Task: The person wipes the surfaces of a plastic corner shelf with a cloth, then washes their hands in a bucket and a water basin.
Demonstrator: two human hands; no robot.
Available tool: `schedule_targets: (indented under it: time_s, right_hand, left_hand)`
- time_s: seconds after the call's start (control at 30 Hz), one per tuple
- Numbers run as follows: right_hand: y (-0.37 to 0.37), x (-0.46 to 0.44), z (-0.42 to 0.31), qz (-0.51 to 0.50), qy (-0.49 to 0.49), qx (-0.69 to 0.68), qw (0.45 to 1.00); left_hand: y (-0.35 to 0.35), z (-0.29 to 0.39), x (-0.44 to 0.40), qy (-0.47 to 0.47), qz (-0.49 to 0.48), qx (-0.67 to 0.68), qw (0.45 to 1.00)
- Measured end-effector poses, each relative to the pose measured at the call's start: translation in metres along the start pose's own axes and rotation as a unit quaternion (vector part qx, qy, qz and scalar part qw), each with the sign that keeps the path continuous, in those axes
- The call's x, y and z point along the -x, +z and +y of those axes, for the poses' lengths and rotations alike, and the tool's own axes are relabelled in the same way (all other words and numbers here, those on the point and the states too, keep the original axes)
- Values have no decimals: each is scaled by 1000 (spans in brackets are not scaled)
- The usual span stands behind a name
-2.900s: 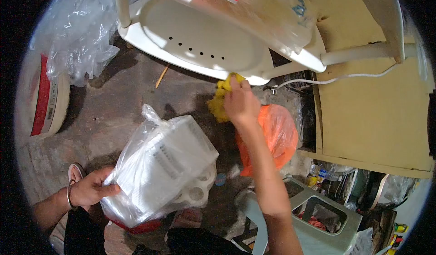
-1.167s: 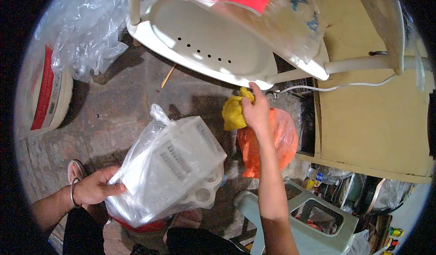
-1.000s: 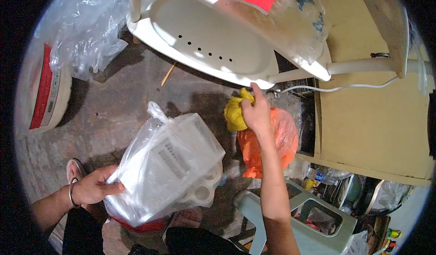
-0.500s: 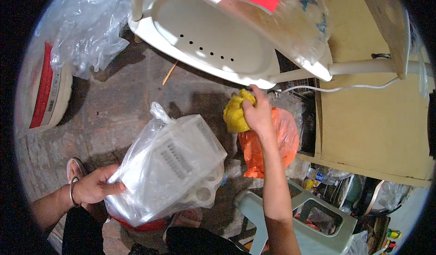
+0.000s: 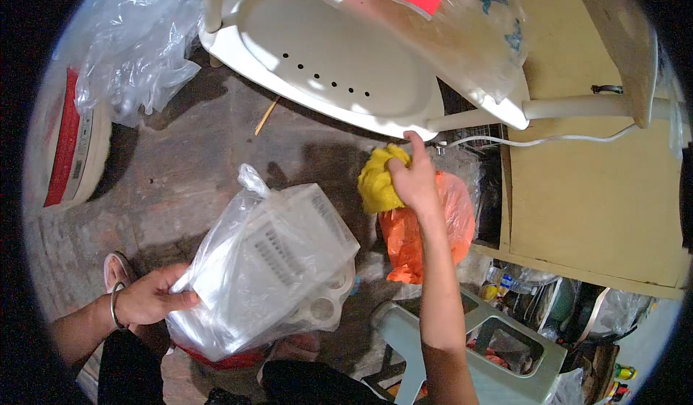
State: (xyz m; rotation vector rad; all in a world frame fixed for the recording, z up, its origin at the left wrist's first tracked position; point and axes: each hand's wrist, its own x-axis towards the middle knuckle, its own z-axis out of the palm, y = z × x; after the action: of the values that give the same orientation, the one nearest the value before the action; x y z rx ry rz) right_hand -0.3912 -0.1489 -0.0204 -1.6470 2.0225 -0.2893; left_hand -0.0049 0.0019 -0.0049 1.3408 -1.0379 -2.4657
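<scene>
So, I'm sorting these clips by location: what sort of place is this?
Probably a cramped household storage corner, though a shop's back room is possible: a white plastic rack with small round holes, a beige panelled cabinet and a bulging orange plastic bag crowd the dark, worn floor.

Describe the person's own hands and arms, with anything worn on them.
Both the left hand and the right hand are gloveless. A thin, rounded, silver-coloured bangle circles the left wrist; the right wrist shows nothing worn. No sleeve shows on either forearm.
</scene>
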Motion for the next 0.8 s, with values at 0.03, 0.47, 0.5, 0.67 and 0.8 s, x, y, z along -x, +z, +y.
schedule_targets:
  time_s: [0.03, 0.47, 0.5, 0.67, 0.8]
  right_hand:
    - [2, -3, 7, 20, -15, 16, 1000]
    - [-10, -21, 11, 41, -27, 50, 998]
    - [-8, -22, 14, 37, -34, 50, 997]
    - [4, -3, -3, -9, -65, 101, 993]
    - [-7, -16, -2, 3, -48, 42, 998]
  left_hand:
    - [1, 2, 0, 2, -3, -11, 1000]
    - [3, 7, -3, -22, -8, -2, 1000]
    - [3, 6, -4, -21, -10, -3, 1000]
    - [0, -4, -11, -7, -24, -28, 999]
    - [0, 1, -7, -17, -13, -61, 998]
